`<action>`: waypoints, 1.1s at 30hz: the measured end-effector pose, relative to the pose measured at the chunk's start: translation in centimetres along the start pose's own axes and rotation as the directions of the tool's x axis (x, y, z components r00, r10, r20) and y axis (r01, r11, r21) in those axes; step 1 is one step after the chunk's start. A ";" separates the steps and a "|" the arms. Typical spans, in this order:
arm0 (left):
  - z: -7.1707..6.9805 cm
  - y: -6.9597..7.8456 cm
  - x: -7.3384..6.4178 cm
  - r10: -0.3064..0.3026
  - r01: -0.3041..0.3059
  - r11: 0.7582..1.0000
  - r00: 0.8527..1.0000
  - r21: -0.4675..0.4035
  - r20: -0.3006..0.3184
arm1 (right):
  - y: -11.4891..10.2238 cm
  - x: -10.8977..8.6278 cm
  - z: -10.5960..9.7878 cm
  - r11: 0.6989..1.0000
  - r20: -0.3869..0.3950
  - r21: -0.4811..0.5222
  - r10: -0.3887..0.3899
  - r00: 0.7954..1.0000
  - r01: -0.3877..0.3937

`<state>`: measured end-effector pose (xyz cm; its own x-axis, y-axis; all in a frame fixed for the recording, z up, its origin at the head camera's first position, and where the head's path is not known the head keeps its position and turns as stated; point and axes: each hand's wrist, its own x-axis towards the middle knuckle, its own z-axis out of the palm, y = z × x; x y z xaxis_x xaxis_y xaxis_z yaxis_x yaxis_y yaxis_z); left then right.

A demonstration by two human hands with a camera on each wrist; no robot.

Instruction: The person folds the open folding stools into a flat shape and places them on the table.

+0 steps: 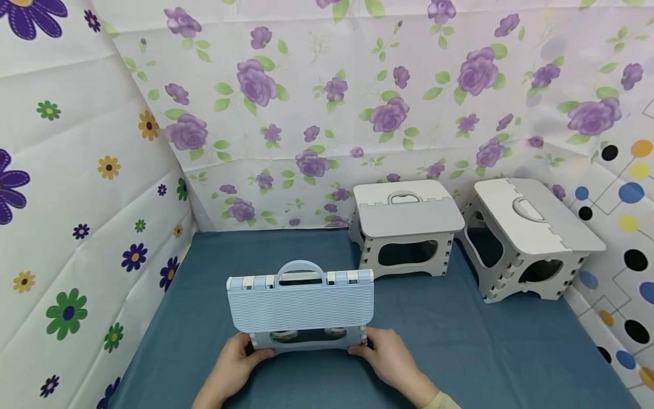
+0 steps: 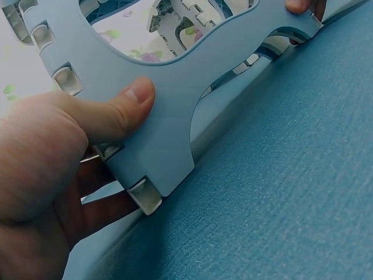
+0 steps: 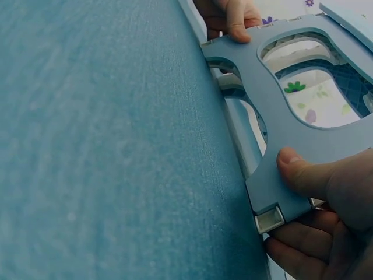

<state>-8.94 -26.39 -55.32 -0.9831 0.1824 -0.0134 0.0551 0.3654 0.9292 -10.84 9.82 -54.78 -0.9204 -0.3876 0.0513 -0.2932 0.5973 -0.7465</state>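
Note:
A light blue folding stool stands at the front middle of the head view, its ribbed top half slanting down toward me and its carry handle upright at the ridge. My left hand grips the leg panel's lower left corner. In the left wrist view the thumb lies on the panel's face while the fingers reach behind the hinged edge. At the lower right corner my right hand holds the same panel, thumb in front, fingers behind. The far leg panel is mostly hidden.
Two unfolded grey-and-white stools stand behind to the right, one near the back wall and one by the right wall. Blue cloth covers the table. Flower-patterned sheets enclose the back and left; dotted sheeting hangs at the right.

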 end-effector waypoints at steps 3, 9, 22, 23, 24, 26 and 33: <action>0.0 0.1 0.0 0.004 -0.004 1.000 1.000 0.020 -0.006 | -0.1 0.0 0.0 1.000 -0.004 -0.001 -0.003 1.000 0.003; 0.1 0.1 0.0 0.019 -0.019 0.999 1.000 0.042 -0.003 | -0.3 -0.2 0.0 1.000 -0.015 -0.009 0.000 1.000 0.000; 0.5 0.3 -0.1 -0.034 0.035 0.999 0.996 0.017 -0.085 | 0.3 -0.3 0.4 1.000 -0.019 0.019 0.018 1.000 -0.017; 0.5 0.3 -0.1 -0.040 0.042 0.999 0.994 0.019 -0.104 | 0.4 -0.4 0.3 0.999 -0.018 0.037 0.021 1.000 -0.020; 0.6 0.3 -0.1 -0.046 0.049 0.999 0.991 0.022 -0.123 | 0.5 -0.4 0.3 0.998 -0.016 0.057 0.025 1.000 -0.025; 0.6 0.3 -0.1 -0.049 0.051 0.999 0.986 0.009 -0.157 | 0.6 -0.4 0.2 0.995 -0.016 0.092 0.037 0.999 -0.035; 0.4 0.2 0.1 0.047 -0.044 0.999 0.970 0.016 -0.237 | 0.4 -0.6 -0.7 0.988 -0.120 0.091 0.135 0.984 -0.124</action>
<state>-8.95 -25.93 -55.34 -0.9927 -0.0226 0.1181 0.1013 0.3719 0.9227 -10.55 10.80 -54.62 -0.9758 -0.2168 0.0294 -0.1518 0.5741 -0.8046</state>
